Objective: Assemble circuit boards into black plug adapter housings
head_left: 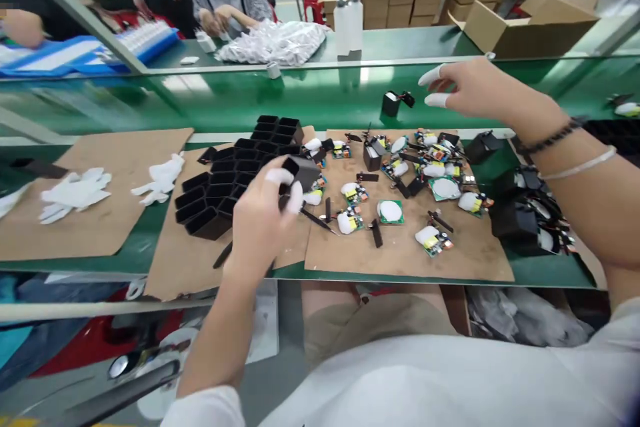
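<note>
Between the thumb and fingers of my left hand (260,213) is a black plastic case (304,173), its hollow end facing left. White finger cots cover some fingertips on both hands. My right hand (465,88) hangs over the green conveyor belt (320,101) with nothing in it, thumb and fingers apart. Just left of it, a filled black case (391,104) with wires and a small black part stands on the belt. Many hollow black cases (227,173) are packed together left of my left hand. Circuit boards (390,211) with white and yellow parts lie on the cardboard (465,263).
White gloves (77,193) rest on cardboard at the left. Filled black cases (520,213) stand at the right edge. Tweezers (320,221) lie near my left hand. Across the belt are white bottles (349,23), an open carton (530,30) and a seated person (230,0).
</note>
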{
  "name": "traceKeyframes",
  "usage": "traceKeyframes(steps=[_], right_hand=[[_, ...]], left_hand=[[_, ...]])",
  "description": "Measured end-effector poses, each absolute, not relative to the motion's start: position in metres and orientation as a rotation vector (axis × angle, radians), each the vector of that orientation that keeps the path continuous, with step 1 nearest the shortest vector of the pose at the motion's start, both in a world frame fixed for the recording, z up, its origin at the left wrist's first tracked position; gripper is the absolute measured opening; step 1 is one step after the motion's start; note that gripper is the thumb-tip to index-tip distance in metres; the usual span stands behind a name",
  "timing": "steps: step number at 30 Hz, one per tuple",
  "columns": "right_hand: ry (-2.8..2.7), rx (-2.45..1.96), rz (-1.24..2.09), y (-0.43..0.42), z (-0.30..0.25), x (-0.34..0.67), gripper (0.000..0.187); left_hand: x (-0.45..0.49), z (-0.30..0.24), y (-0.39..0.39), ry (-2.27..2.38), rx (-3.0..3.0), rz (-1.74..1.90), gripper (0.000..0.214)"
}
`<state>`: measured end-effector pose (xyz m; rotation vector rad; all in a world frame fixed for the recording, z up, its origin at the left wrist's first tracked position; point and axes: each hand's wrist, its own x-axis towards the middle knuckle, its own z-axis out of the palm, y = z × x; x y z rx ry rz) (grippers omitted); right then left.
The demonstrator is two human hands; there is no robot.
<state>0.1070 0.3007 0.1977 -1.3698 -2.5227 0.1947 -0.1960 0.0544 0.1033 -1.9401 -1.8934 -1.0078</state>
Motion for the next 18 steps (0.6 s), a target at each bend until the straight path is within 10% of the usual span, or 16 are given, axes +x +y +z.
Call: traceKeyframes(steps=[4, 10, 18], right_hand=[[-2.667, -1.641, 0.17, 0.186, 0.186, 0.142, 0.031], [-2.574, -1.989, 0.155, 0.064, 0.104, 0.151, 0.036], [-2.306, -1.872, 0.293, 0.072, 0.055, 0.136, 0.042]], left_hand=[[-0.134, 0.083, 0.006, -1.738, -2.086, -1.102, 0.005], [-0.077, 0.024, -0.006, -1.726, -1.966, -1.215, 0.016], [-0.066, 0.009, -0.011, -2.385, -2.091, -1.711, 0.11]])
